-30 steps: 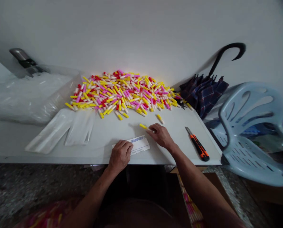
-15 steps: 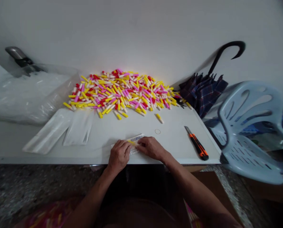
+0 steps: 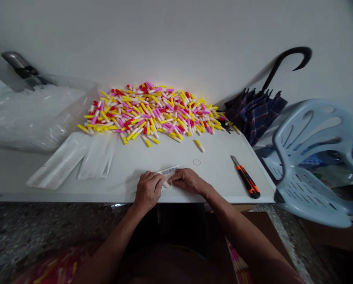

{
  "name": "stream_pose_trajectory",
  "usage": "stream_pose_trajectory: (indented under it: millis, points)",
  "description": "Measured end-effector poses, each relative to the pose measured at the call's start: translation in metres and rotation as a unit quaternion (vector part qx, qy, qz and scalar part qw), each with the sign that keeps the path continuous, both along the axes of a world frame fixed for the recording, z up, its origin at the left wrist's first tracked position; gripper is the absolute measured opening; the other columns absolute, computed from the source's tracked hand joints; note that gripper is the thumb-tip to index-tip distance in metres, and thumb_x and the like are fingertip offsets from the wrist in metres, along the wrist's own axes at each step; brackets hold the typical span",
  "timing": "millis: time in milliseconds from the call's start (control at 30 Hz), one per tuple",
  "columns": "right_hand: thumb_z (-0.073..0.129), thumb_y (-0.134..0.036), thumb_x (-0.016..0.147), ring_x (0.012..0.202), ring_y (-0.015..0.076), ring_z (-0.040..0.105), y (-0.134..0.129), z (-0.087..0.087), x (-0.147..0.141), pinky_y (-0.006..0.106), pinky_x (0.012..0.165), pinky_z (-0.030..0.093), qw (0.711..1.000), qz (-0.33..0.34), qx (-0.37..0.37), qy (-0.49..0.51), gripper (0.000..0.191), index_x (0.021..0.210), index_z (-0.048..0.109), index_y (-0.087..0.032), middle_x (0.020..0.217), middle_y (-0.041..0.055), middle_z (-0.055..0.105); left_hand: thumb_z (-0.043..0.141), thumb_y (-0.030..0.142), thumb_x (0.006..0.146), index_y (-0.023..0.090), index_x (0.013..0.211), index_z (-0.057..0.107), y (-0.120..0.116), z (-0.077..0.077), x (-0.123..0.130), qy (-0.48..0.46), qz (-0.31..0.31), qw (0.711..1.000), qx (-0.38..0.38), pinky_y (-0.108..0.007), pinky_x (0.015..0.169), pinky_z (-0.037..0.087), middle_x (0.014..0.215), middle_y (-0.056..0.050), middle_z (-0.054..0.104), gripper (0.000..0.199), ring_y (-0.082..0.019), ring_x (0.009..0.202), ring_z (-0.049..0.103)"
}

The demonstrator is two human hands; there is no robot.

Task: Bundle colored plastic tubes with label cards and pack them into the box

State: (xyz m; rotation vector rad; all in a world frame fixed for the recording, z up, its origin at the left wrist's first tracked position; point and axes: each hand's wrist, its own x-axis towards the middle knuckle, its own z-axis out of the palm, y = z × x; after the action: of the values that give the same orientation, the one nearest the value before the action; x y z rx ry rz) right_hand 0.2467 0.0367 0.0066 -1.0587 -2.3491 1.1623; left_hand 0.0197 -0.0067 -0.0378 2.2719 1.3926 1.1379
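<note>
My left hand [image 3: 149, 189] is closed on the left part of a printed paper strip [image 3: 170, 170] in a clear bag, near the table's front edge. A small pale tube [image 3: 166, 184] shows between my hands, its left end hidden by my left fingers. Pinched fingertips of my right hand [image 3: 188, 180] meet the strip's right part; what lies between them is too small to tell. A thin rubber band [image 3: 197, 162] and one yellow and white tube [image 3: 199, 146] lie beyond my right hand. Behind them spreads a large heap of coloured tubes [image 3: 153, 110].
Clear flat bags [image 3: 59, 161] and a big plastic bag [image 3: 40, 118] lie at the left. An orange and black cutter [image 3: 245, 176] rests at the right. A folded umbrella [image 3: 255, 112] leans on the wall beside a light blue chair [image 3: 315, 157].
The yellow seen between my hands is gone from view, and a pale tube end shows there. Both hands have kept nearly the same place. The view has shifted slightly.
</note>
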Motion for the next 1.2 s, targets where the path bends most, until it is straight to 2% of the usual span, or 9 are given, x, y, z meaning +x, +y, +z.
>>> stream_pose_trajectory:
  millis: [100, 200, 333, 433, 567, 800, 1067, 1133, 1200]
  points:
    - [0.062, -0.031, 0.098, 0.088, 0.0176, 0.071, 0.004, 0.01, 0.005, 0.027, 0.075, 0.054, 0.985, 0.019, -0.158, 0.059, 0.024, 0.114, 0.078, -0.024, 0.106, 0.0033, 0.077, 0.055, 0.026, 0.104, 0.023, 0.094, 0.07, 0.001, 0.003, 0.0, 0.002, 0.007, 1.0, 0.003, -0.041, 0.085, 0.046, 0.093, -0.005, 0.075, 0.019, -0.023, 0.089, 0.063]
    - [0.07, -0.036, 0.091, 0.071, 0.015, 0.07, 0.001, 0.014, 0.007, 0.023, 0.053, 0.051, 0.935, -0.057, -0.318, 0.148, 0.047, 0.135, 0.062, -0.022, 0.118, 0.0075, 0.074, 0.055, 0.026, 0.104, 0.022, 0.094, 0.07, 0.002, 0.003, 0.0, -0.007, 0.014, 1.0, 0.009, -0.041, 0.086, 0.045, 0.092, -0.005, 0.074, 0.018, -0.023, 0.089, 0.062]
    - [0.081, -0.03, 0.082, 0.053, 0.0085, 0.062, -0.012, 0.005, -0.005, 0.021, 0.044, 0.049, 0.891, -0.129, -0.381, 0.212, 0.068, 0.141, 0.049, -0.023, 0.124, 0.011, 0.072, 0.055, 0.025, 0.104, 0.021, 0.095, 0.069, 0.001, 0.002, 0.0, 0.002, 0.014, 1.0, 0.017, -0.04, 0.086, 0.044, 0.093, -0.005, 0.073, 0.017, -0.023, 0.091, 0.062]
    - [0.082, -0.026, 0.081, 0.05, 0.0068, 0.061, -0.021, -0.003, -0.02, 0.021, 0.043, 0.05, 0.881, -0.131, -0.389, 0.235, 0.076, 0.147, 0.042, -0.024, 0.129, 0.0123, 0.071, 0.054, 0.023, 0.104, 0.021, 0.096, 0.069, 0.002, 0.003, 0.001, 0.016, 0.013, 1.0, 0.021, -0.041, 0.086, 0.044, 0.093, -0.006, 0.073, 0.017, -0.024, 0.091, 0.062]
    - [0.076, -0.024, 0.087, 0.054, 0.0087, 0.066, -0.027, -0.008, -0.034, 0.022, 0.045, 0.051, 0.892, -0.112, -0.367, 0.238, 0.081, 0.156, 0.033, -0.026, 0.136, 0.0141, 0.067, 0.054, 0.022, 0.103, 0.021, 0.096, 0.069, 0.002, 0.004, 0.002, 0.024, 0.012, 0.999, 0.028, -0.041, 0.086, 0.044, 0.092, -0.005, 0.073, 0.017, -0.024, 0.09, 0.061]
    - [0.075, -0.021, 0.087, 0.061, 0.0086, 0.067, -0.021, -0.008, -0.031, 0.021, 0.046, 0.05, 0.89, -0.096, -0.373, 0.246, 0.091, 0.163, 0.027, -0.029, 0.148, 0.016, 0.058, 0.053, 0.022, 0.104, 0.021, 0.096, 0.069, 0.003, 0.004, 0.001, 0.019, 0.006, 1.0, 0.023, -0.041, 0.086, 0.044, 0.093, -0.005, 0.074, 0.017, -0.023, 0.09, 0.061]
    - [0.074, -0.028, 0.09, 0.064, 0.0122, 0.07, -0.022, -0.007, -0.038, 0.023, 0.049, 0.053, 0.877, -0.044, -0.422, 0.226, 0.099, 0.168, 0.012, -0.032, 0.137, 0.0144, 0.065, 0.054, 0.022, 0.104, 0.021, 0.097, 0.068, 0.007, -0.001, -0.001, 0.0, -0.011, 1.0, 0.028, -0.041, 0.086, 0.045, 0.091, -0.004, 0.073, 0.016, -0.022, 0.088, 0.061]
    - [0.076, -0.034, 0.089, 0.068, 0.0144, 0.071, -0.02, -0.003, -0.027, 0.025, 0.051, 0.054, 0.892, -0.071, -0.387, 0.222, 0.098, 0.167, 0.016, -0.032, 0.137, 0.0141, 0.065, 0.055, 0.023, 0.104, 0.021, 0.098, 0.068, 0.008, -0.002, -0.001, -0.008, -0.011, 1.0, 0.025, -0.041, 0.086, 0.045, 0.092, -0.004, 0.073, 0.014, -0.022, 0.089, 0.062]
    - [0.073, -0.042, 0.091, 0.065, 0.0144, 0.069, -0.007, 0.001, -0.004, 0.027, 0.052, 0.054, 0.922, -0.181, -0.275, 0.203, 0.084, 0.162, 0.031, -0.028, 0.133, 0.0132, 0.067, 0.055, 0.023, 0.104, 0.022, 0.096, 0.067, 0.008, -0.003, -0.001, -0.014, -0.007, 1.0, 0.025, -0.04, 0.085, 0.045, 0.092, -0.004, 0.073, 0.014, -0.022, 0.089, 0.062]
